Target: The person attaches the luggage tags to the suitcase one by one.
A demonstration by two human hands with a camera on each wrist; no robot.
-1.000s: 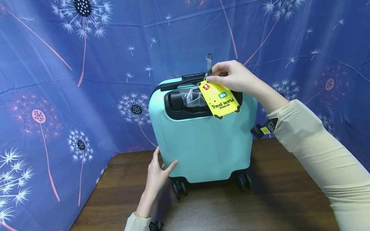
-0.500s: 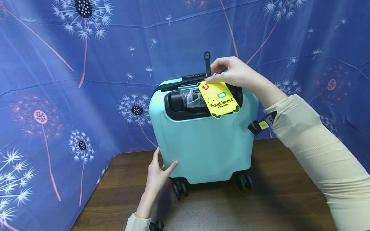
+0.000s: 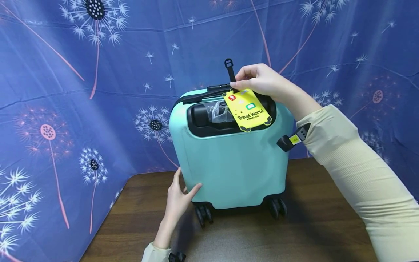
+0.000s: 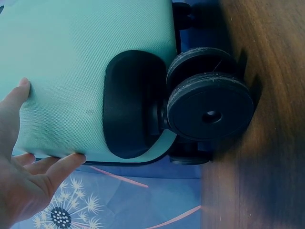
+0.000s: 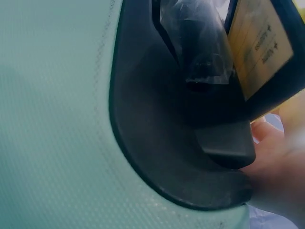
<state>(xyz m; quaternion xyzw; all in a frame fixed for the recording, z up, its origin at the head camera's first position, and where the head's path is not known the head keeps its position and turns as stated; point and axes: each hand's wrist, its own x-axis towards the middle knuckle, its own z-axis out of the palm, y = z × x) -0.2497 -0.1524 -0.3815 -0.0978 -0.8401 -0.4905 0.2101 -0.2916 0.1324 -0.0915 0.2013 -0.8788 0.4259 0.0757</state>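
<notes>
A mint-green suitcase [image 3: 239,167] stands upright on its black wheels. Low on its left side my left hand [image 3: 178,200] holds the shell's edge, thumb [image 4: 21,90] on the front face and fingers [image 4: 64,167] along the side. Above the top right, my right hand [image 3: 263,82] pinches the black buckled strap [image 3: 230,70] of a yellow luggage tag [image 3: 251,111], its buckle end pointing up. The tag hangs tilted over the dark handle recess [image 3: 199,115], printed side facing me. Its back [image 5: 262,52], with name and address lines, shows in the right wrist view.
Crumpled clear plastic [image 3: 220,112] wraps part of the handle in the recess. A black combination lock [image 3: 218,88] sits on the top edge. Underneath is a brown wooden table [image 3: 248,236], with a blue dandelion-print cloth [image 3: 108,72] hanging close behind and to the left.
The strap's buckle end has swung leftward, and my right hand has shifted slightly up and left with it. The tag has moved very little; my left hand stays on the suitcase.
</notes>
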